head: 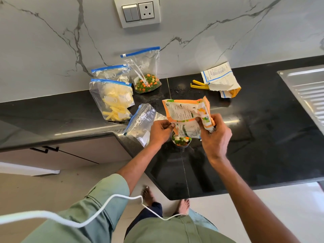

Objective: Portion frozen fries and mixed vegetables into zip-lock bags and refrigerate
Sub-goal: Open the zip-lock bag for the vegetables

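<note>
Both hands hold an orange and white vegetable packet tipped mouth-down over a small steel cup filled with mixed vegetables. My left hand pinches the packet's lower left edge; my right hand grips its right side. An empty zip-lock bag lies flat just left of my left hand. Behind stand a zip-lock bag of fries, another bag behind it, and a zip-lock bag of mixed vegetables leaning on the wall.
A torn white and yellow fries packet lies at the back right beside a yellow bag clip. A steel sink drainboard fills the right edge. The black counter has an angled front corner. A wall socket is above.
</note>
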A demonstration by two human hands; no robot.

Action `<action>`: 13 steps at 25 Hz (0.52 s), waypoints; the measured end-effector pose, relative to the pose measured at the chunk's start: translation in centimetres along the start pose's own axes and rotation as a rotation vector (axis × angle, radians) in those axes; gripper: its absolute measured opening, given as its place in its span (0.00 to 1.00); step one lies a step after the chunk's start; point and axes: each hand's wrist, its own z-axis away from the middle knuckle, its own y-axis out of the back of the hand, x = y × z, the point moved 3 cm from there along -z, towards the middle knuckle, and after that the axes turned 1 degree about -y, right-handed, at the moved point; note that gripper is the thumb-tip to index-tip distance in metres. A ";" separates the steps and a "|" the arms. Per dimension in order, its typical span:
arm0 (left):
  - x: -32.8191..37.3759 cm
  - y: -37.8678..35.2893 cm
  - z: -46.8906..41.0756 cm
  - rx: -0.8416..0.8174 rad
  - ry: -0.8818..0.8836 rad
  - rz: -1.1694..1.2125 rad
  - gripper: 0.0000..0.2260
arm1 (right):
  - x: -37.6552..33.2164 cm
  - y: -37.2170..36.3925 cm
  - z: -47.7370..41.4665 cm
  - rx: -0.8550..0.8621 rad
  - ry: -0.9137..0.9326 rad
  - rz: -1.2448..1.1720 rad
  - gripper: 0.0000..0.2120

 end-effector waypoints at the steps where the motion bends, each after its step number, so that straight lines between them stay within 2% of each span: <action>1: 0.1 -0.5 0.3 -0.028 -0.031 -0.030 0.08 | 0.1 -0.5 0.2 -0.025 -0.004 0.016 0.13; 4: -0.4 -0.7 0.6 -0.022 -0.066 -0.134 0.09 | 0.5 -1.2 0.5 -0.107 0.026 0.057 0.12; 11: -1.2 0.9 -0.5 0.039 0.016 -0.201 0.06 | 1.0 -0.9 -1.0 -0.060 -0.126 -0.009 0.16; 13: -0.7 0.7 -0.3 0.038 0.007 -0.215 0.06 | 1.1 -0.8 -1.5 -0.060 -0.115 -0.010 0.15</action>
